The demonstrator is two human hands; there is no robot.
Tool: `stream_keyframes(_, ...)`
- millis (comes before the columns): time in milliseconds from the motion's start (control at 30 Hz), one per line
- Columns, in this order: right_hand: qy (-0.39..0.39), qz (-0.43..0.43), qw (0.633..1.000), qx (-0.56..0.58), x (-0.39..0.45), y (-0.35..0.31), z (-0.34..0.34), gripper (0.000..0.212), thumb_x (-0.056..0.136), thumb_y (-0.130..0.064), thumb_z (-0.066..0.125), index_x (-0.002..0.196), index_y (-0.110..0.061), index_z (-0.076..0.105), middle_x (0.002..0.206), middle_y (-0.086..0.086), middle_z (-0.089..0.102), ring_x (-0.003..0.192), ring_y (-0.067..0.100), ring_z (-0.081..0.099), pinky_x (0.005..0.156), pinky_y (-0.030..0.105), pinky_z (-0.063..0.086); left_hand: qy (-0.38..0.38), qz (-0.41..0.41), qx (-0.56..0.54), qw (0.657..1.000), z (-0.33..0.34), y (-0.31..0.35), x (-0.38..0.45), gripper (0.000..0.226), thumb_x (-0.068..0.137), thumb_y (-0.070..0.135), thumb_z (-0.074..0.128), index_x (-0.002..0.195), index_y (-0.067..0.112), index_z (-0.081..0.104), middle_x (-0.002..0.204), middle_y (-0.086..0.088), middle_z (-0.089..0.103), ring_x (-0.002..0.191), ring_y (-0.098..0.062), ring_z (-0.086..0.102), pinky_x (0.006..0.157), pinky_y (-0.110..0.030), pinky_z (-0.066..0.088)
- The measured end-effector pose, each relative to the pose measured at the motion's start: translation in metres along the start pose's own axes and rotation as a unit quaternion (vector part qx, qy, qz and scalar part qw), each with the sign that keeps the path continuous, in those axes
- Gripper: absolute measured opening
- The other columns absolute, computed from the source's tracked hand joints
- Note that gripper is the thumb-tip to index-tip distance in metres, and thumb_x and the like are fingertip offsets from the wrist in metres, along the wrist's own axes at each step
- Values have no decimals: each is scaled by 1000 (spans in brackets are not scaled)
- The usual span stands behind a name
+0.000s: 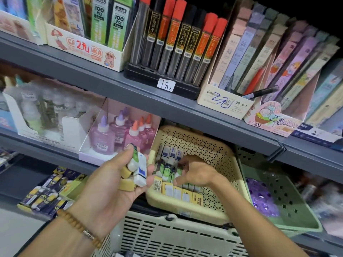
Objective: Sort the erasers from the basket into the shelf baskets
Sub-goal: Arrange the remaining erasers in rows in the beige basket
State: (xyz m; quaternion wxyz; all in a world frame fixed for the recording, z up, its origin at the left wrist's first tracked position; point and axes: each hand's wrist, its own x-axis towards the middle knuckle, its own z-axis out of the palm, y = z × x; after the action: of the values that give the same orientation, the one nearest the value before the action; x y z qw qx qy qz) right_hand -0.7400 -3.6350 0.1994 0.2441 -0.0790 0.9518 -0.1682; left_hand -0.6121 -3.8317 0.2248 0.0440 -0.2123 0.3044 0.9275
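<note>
Left hand [118,182] clutching loose eraser bunch [136,168], overfull; risk dropping. Right hand [193,172] fingers curled among rows in yellow shelf basket [209,151], grip unclear; could topple rows.

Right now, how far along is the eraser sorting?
Partly done. Rows of erasers already stand in the yellow shelf basket. The right hand is among them, fingers curled on a green one. The left hand holds a mixed bunch of erasers to place. The source basket is mostly hidden, so the remainder is unclear.
</note>
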Motion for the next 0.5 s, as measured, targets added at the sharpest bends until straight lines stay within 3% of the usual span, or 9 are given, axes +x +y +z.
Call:
stream_keyframes(100,-24,-12,996,80,8,3,4,73,71,-35,83,135,-24,50,87,-8,63,85,12,60,75,26,44,-3,7,25,1000,-2,-1,0,59,67,31,69,119,5,62,102,-14,70,72,-22,73,51,-29,55)
stream_keyframes(167,-27,-21,992,119,7,5,5,68,79,-29,79,139,-20,49,87,-9,65,86,10,62,80,24,47,-7,7,35,999,-1,-1,0,55,68,30,69,117,6,63,97,-13,71,72,-21,73,51,-29,55)
stream_keyframes(267,49,-53,994,83,-6,-3,3,42,91,-34,66,131,-24,58,96,-14,61,89,7,57,65,3,40,-19,-3,42,999,1,-2,-2,47,68,29,69,108,4,65,84,-13,71,68,-21,71,50,-29,55)
stream_keyframes(300,85,-81,988,97,-12,-9,1,31,92,-38,63,122,-29,64,95,-18,62,88,4,57,62,2,38,-26,-7,48,998,1,-2,-2,44,69,29,69,104,3,66,82,-14,70,68,-22,70,50,-28,55)
stream_keyframes(400,73,-176,949,251,-36,-38,-4,17,91,-45,63,104,-39,72,93,-23,71,82,-8,61,69,11,45,-52,-15,64,996,2,-3,-4,33,70,28,70,93,4,71,82,-17,67,67,-24,67,48,-28,53)
stream_keyframes(500,2,-249,925,288,-55,-63,-1,19,91,-30,67,108,-23,73,101,-6,73,89,5,64,81,21,49,-74,-17,87,993,2,-4,-6,28,73,28,69,89,7,76,83,-16,66,68,-23,67,48,-28,53)
